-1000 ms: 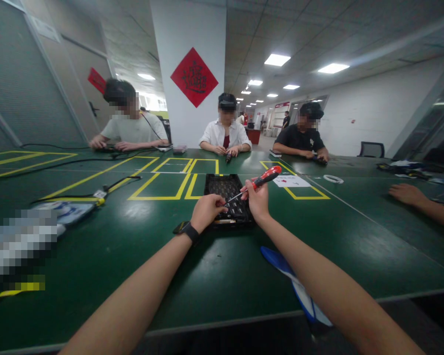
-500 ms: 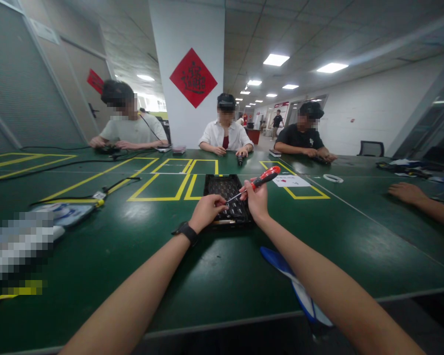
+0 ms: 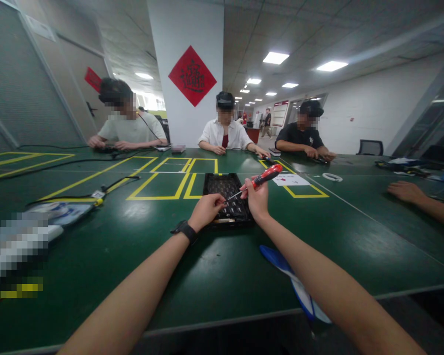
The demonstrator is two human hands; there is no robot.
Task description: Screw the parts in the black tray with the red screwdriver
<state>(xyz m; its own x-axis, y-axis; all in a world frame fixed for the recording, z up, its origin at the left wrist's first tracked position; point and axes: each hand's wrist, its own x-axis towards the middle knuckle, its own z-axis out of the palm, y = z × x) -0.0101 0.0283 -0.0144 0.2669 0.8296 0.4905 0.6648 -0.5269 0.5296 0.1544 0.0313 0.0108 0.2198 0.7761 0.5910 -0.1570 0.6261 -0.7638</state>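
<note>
A screwdriver with a red and black handle is in my right hand, its shaft slanting down to the left. Thumb and fingers of my left hand are pinched together at the screwdriver's tip; whatever they hold is too small to make out. Below both hands a black open case lies on the green table. Rows of small slots, some with shiny bits, fill its inside. My left hand covers part of the case's left side.
A blue and white flat object lies below my right forearm. Beyond the case are a white paper sheet and a white ring. A black cable runs along the left. Three people sit opposite; another person's arm rests at right.
My hands and the screwdriver stay nearly in place. The person opposite in white has moved one hand, with a dark object, across the table to the right in my view.
</note>
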